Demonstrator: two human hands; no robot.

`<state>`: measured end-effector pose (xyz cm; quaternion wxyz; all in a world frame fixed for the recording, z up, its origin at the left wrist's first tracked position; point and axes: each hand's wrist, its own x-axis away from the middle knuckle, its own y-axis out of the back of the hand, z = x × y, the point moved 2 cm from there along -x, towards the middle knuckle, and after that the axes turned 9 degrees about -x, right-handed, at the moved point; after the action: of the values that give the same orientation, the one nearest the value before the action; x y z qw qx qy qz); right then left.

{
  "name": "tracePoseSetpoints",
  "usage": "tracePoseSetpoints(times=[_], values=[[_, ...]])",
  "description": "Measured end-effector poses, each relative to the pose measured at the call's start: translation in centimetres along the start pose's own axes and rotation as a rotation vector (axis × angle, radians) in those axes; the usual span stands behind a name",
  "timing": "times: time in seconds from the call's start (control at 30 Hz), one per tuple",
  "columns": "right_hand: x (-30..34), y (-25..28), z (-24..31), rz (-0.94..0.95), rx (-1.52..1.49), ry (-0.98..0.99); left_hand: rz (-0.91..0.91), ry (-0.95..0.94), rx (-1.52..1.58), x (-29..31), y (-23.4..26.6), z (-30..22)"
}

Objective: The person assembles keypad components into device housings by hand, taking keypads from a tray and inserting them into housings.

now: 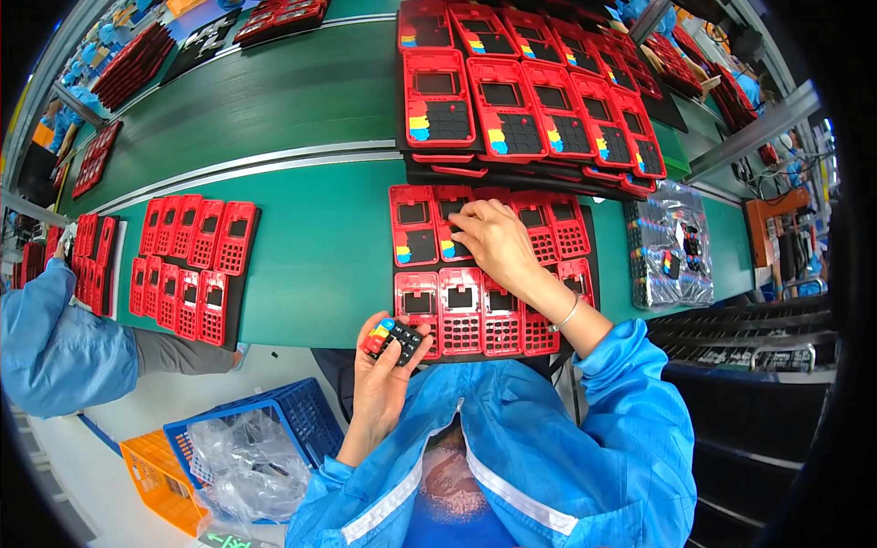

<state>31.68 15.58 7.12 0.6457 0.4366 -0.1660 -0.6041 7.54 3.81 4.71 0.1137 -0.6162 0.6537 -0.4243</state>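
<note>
My left hand [373, 395] is closed around a small stack of black keypads [407, 347] with red, yellow and blue keys at one end, held just off the table's near edge. My right hand [496, 239] reaches over a black tray of red phone housings [463, 336] in two rows. Its curled fingers touch the second housing [450, 194] of the far row, where yellow and blue keys [449, 248] show below them. What the fingertips hold, if anything, is hidden. The leftmost far housing [411, 194] has a keypad in it; the near-row housings show bare key holes.
Stacked trays of red housings with keypads [438, 84] stand beyond. Bagged keypads [671, 247] lie to the right. Another tray of housings [190, 239] is at left, near a co-worker's blue sleeve [64, 329]. Blue [311, 416] and orange crates [155, 470] stand on the floor.
</note>
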Motion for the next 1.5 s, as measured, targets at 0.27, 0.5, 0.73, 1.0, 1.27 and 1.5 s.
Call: tracePoseSetpoints(times=[0.27, 0.5, 0.73, 1.0, 1.27, 1.5], values=[[2.5, 0.7, 1.4, 0.027, 0.211, 0.335, 0.025, 0.006, -0.003, 0.0, 0.1, 0.4], [2.6, 1.2, 1.9, 0.088, 0.138, 0.225, 0.078, 0.054, 0.127, -0.2, -1.7, -0.4], [5.1, 1.3, 7.6, 0.29, -0.678, -0.197, 0.042, 0.022, 0.062, -0.2, -1.8, 1.4], [7.9, 0.6, 7.3, 0.079, -0.628, -0.207, 0.105, -0.003, -0.05, -0.3, -1.2, 3.5], [9.8, 0.6, 8.9, -0.155, -0.14, 0.21, 0.106, 0.065, -0.098, 0.2, -3.6, 3.1], [9.5, 1.6, 5.9, -0.027, -0.885, -0.155, 0.087, 0.085, 0.016, 0.3, -3.4, 3.4]])
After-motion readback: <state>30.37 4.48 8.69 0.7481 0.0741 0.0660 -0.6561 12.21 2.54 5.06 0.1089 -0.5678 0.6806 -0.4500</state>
